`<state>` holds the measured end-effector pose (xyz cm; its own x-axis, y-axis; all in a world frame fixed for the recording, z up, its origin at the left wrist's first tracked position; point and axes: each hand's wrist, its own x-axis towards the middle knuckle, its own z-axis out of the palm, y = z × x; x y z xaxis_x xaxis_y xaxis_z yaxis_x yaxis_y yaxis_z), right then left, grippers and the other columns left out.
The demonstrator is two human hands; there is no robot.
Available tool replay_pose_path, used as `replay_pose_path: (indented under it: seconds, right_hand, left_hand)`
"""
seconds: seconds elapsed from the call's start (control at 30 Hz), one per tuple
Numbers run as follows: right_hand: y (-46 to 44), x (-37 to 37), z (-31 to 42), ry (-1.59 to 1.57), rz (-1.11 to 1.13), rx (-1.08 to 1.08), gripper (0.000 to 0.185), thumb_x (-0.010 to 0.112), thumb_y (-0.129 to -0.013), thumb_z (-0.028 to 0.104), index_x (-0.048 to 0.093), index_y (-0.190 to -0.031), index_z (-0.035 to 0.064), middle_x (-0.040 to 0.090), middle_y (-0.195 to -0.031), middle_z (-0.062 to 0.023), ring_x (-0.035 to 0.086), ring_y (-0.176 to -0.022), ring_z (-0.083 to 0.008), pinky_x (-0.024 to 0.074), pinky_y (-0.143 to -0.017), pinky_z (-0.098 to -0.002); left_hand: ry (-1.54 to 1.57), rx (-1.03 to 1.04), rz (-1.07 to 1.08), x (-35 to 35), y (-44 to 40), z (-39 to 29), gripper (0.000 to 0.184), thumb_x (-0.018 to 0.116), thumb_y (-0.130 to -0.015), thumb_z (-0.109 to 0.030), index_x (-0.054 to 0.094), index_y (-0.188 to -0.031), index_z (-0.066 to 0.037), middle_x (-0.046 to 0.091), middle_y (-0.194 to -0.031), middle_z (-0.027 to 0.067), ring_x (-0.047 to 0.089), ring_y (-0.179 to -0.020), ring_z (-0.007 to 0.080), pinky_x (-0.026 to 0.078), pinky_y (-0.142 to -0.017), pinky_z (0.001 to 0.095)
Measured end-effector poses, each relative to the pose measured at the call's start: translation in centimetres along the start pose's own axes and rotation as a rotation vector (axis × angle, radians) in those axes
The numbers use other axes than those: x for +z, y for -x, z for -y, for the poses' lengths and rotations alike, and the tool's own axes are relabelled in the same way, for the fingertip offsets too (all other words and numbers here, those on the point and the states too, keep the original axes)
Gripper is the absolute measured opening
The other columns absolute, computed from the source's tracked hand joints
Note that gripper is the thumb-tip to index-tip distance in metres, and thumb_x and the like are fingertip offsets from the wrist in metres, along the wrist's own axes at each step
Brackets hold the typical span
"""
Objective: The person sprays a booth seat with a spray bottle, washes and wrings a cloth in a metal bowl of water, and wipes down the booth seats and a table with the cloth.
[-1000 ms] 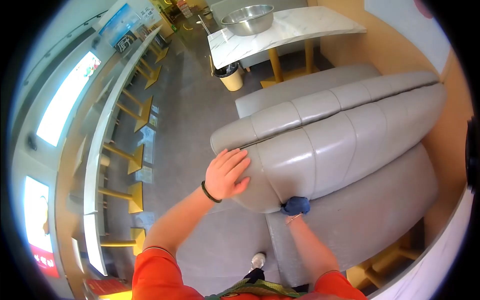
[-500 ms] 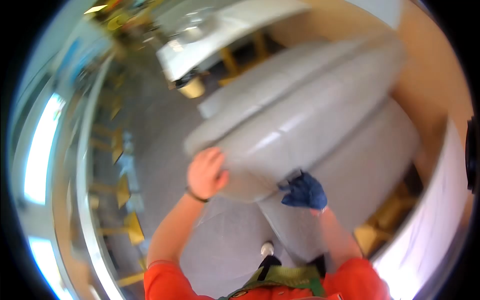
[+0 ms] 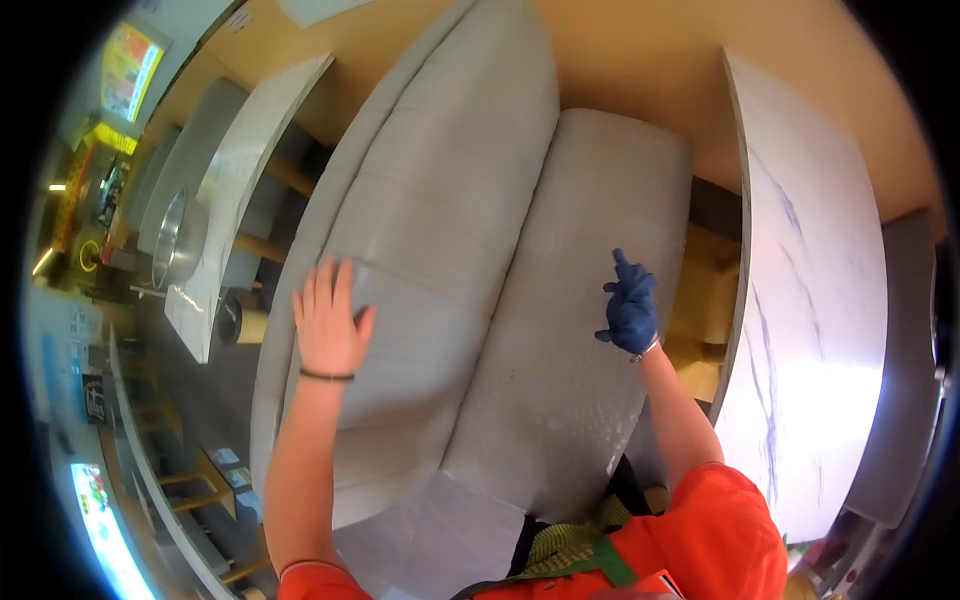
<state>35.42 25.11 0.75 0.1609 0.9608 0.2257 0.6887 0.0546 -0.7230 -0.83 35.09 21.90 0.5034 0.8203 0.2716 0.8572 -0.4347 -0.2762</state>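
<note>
My left hand (image 3: 333, 318) is bare, with a dark band at the wrist. Its fingers are stretched out over the grey padded backrest (image 3: 430, 210), and nothing is in it. On my right hand (image 3: 630, 303) there is a dark blue glove, and a thin bracelet circles that wrist. Its fingers are apart above the grey bench seat (image 3: 560, 350), near the right edge, holding nothing. Whether the gloved hand touches the seat I cannot tell. Small pale marks show on the lower part of the seat.
A marble-patterned table (image 3: 800, 330) stands close on the right. At the left, another marble table (image 3: 235, 160) bears a metal bowl (image 3: 180, 240), with a bin (image 3: 243, 318) beside it. A wooden wall (image 3: 640, 60) rises behind the bench.
The view has turned right, bringing the right table fully in. My right hand has left the backrest's lower edge and opened over the seat. My left hand now lies farther onto the backrest.
</note>
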Motion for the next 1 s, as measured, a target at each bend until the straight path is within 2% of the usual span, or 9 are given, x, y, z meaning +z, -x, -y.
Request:
replay_pose_path:
  seconds: [0.13, 0.27, 0.37, 0.43, 0.63, 0.7, 0.83, 0.93, 1.0]
  right_hand:
    - [-2.0, -0.2, -5.3, -0.501, -0.22, 0.497, 0.092, 0.069, -0.052, 0.053, 0.035, -0.128, 0.0141, 0.03, -0.13, -0.0115, 0.027, -0.098, -0.0215, 0.0095, -0.097, -0.0282]
    - [-3.2, -3.4, -9.6, 0.373, -0.548, 0.591, 0.094, 0.068, -0.052, 0.022, 0.024, -0.132, -0.0003, 0.044, -0.107, -0.0109, 0.044, -0.099, -0.0244, 0.0344, -0.09, -0.0347]
    - [-3.9, -3.9, -14.8, 0.776, -0.781, 0.468, 0.089, 0.067, -0.058, 0.026, 0.024, -0.13, -0.0034, 0.043, -0.119, -0.0166, 0.04, -0.113, -0.026, 0.0275, -0.097, -0.0316]
    - [-3.6, -1.2, -21.5, 1.708, 0.196, 0.834, 0.074, 0.056, -0.074, 0.029, 0.023, -0.13, -0.0053, 0.029, -0.134, -0.0175, 0.026, -0.125, -0.0282, 0.0188, -0.102, -0.0351]
    - [-7.0, 5.9, -24.2, 0.632, 0.136, 1.309, 0.057, 0.026, -0.089, 0.038, 0.016, -0.137, 0.0076, 0.009, -0.144, -0.0058, 0.007, -0.132, -0.0261, 0.0082, -0.105, -0.0403]
    - [-7.2, 8.9, -30.5, 1.097, 0.506, 1.338, 0.065, 0.029, -0.086, 0.046, 0.016, -0.137, 0.0094, 0.01, -0.144, -0.0063, 0.006, -0.131, -0.0287, 0.0074, -0.103, -0.0461]
    - [-8.9, 6.9, -30.3, 0.812, -0.191, 1.137, 0.066, 0.035, -0.084, 0.048, 0.022, -0.135, 0.0082, 0.021, -0.14, -0.009, 0.019, -0.127, -0.0289, 0.0142, -0.103, -0.0414]
    - [-9.1, 5.7, -28.5, 0.671, -0.392, 1.039, 0.065, 0.036, -0.083, 0.046, 0.025, -0.134, 0.0077, 0.025, -0.139, -0.0081, 0.022, -0.125, -0.0299, 0.0175, -0.102, -0.0388]
    - [-9.0, 3.7, -27.0, 0.637, -0.271, 1.095, 0.065, 0.037, -0.083, 0.046, 0.026, -0.133, 0.0073, 0.026, -0.138, -0.0071, 0.024, -0.124, -0.0269, 0.0185, -0.102, -0.0363]
  left_hand:
    - [0.141, -0.155, 0.218, 3.2, -7.9, 0.3, 0.075, 0.068, -0.066, -0.026, 0.031, -0.127, -0.004, 0.037, -0.125, 0.0201, 0.038, -0.113, 0.0359, 0.031, -0.094, 0.0444]
    - [0.162, -0.116, 0.109, 4.0, -7.8, 0.7, 0.083, 0.071, -0.063, -0.027, 0.028, -0.128, 0.0, 0.036, -0.126, 0.0224, 0.038, -0.112, 0.0372, 0.033, -0.094, 0.0386]
    - [0.19, -0.127, 0.118, 3.8, -8.1, 0.3, 0.085, 0.071, -0.061, -0.023, 0.027, -0.129, 0.001, 0.035, -0.126, 0.0231, 0.037, -0.114, 0.038, 0.032, -0.095, 0.0399]
    - [0.191, -0.168, 0.142, 3.7, -8.2, 0.2, 0.086, 0.071, -0.059, -0.021, 0.026, -0.13, 0.0, 0.034, -0.127, 0.0231, 0.035, -0.115, 0.0386, 0.03, -0.096, 0.0406]
    - [0.098, -0.168, 0.201, 5.3, -7.2, 1.2, 0.09, 0.067, -0.061, -0.031, 0.023, -0.132, 0.002, 0.032, -0.13, 0.0225, 0.031, -0.12, 0.0377, 0.024, -0.1, 0.0408]
    - [0.115, -0.169, 0.219, 5.4, -7.2, 1.1, 0.089, 0.064, -0.064, -0.036, 0.021, -0.132, 0.004, 0.03, -0.131, 0.0224, 0.029, -0.121, 0.0367, 0.022, -0.101, 0.0406]
    - [0.169, -0.167, 0.255, 4.7, -7.5, 1.0, 0.083, 0.058, -0.072, -0.038, 0.019, -0.132, 0.004, 0.025, -0.135, 0.02, 0.025, -0.125, 0.0325, 0.017, -0.103, 0.0377]
    - [0.197, -0.175, 0.242, 4.9, -6.9, 1.1, 0.084, 0.058, -0.072, -0.038, 0.018, -0.132, 0.004, 0.025, -0.135, 0.0198, 0.024, -0.125, 0.032, 0.016, -0.103, 0.0377]
    - [0.17, -0.143, 0.216, 5.1, -7.2, 1.2, 0.084, 0.058, -0.073, -0.038, 0.018, -0.133, 0.004, 0.025, -0.135, 0.0197, 0.024, -0.126, 0.0318, 0.016, -0.103, 0.0377]
